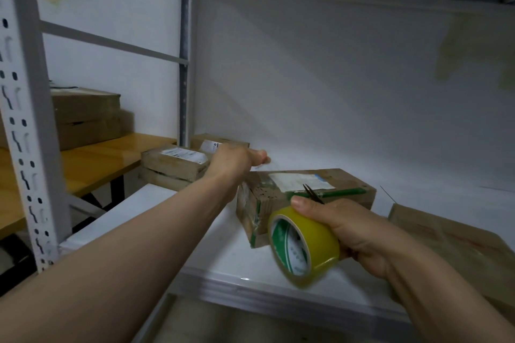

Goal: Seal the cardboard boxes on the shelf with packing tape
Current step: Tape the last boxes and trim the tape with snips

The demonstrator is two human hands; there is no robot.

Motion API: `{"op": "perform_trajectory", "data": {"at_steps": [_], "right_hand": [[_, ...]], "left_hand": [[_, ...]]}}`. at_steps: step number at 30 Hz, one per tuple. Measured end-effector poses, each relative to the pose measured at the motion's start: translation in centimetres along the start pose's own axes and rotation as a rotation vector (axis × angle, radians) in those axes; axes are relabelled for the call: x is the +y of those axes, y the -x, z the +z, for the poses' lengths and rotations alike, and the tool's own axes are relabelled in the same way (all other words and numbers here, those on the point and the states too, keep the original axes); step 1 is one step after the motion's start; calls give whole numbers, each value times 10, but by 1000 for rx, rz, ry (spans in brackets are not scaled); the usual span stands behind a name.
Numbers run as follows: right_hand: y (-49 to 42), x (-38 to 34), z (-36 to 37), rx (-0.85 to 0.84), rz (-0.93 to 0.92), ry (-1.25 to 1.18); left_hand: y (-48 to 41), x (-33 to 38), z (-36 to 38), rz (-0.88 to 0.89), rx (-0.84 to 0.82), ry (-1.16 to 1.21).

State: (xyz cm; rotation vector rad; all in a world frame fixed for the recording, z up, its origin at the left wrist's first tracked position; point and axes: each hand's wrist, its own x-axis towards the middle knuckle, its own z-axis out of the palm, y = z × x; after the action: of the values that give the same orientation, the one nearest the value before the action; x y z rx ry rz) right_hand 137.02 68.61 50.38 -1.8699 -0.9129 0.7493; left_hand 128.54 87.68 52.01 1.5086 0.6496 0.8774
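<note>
Held in right hand: tape roll plus scissors. Grip of left hand can't be told. Tape could be snagged by the blades.

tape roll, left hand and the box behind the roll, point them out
tape roll (320,234), head view, yellow outer band
left hand (234,161), head view, back of hand
box (348,178), head view, brown top face

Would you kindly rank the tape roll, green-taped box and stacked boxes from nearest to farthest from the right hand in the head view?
1. tape roll, held in the right hand.
2. green-taped box, just behind it.
3. stacked boxes, far left.
</note>
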Motion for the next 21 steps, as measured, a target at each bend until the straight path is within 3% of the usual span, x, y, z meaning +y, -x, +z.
{"op": "perform_trajectory", "data": {"at_steps": [10,15,21], "right_hand": [[-4,-6,10,90,54,50],[-10,1,15,167,155,58],[-19,1,19,144,170,82]], "left_hand": [[-29,-11,6,-93,20,-96],[-38,-16,6,-29,57,-16],[-44,-25,2,-68,62,27]]}}
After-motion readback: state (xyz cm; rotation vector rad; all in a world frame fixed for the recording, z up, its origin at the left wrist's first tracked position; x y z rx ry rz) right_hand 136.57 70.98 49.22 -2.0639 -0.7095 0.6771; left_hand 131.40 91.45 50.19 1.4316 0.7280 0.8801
